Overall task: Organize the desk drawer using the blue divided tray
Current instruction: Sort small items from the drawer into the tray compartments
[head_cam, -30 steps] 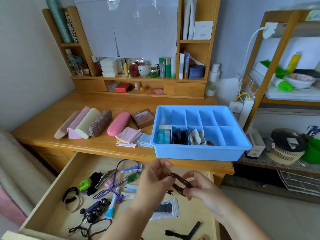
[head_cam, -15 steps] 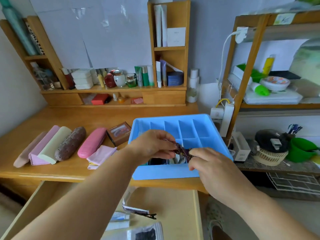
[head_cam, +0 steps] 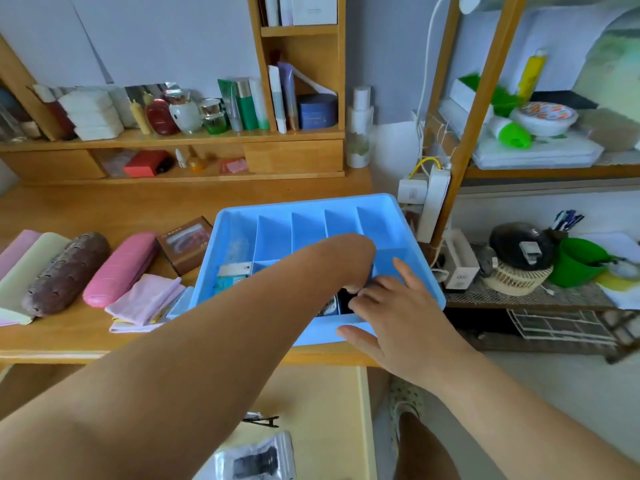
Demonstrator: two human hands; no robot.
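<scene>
While both hands dip into blue tray (head_cam: 412,233) | left hand (head_cam: 349,268) fingers hidden | right hand (head_cam: 398,317) fingers spread

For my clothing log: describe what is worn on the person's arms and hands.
Nothing is worn on them. Both forearms are bare for as much of them as shows, with no sleeve in view. The left hand and right hand have no gloves; no rings, watch or bracelet show, though the left hand's fingers are mostly hidden inside the blue tray.

Tray on surface, drawer open below.
Tray (head_cam: 420,271) sits at surface (head_cam: 104,209) right end; cases (head_cam: 117,268) and cloths (head_cam: 145,299) left of it; both hands reach into its near compartments; drawer (head_cam: 322,403) in front, below.
</scene>
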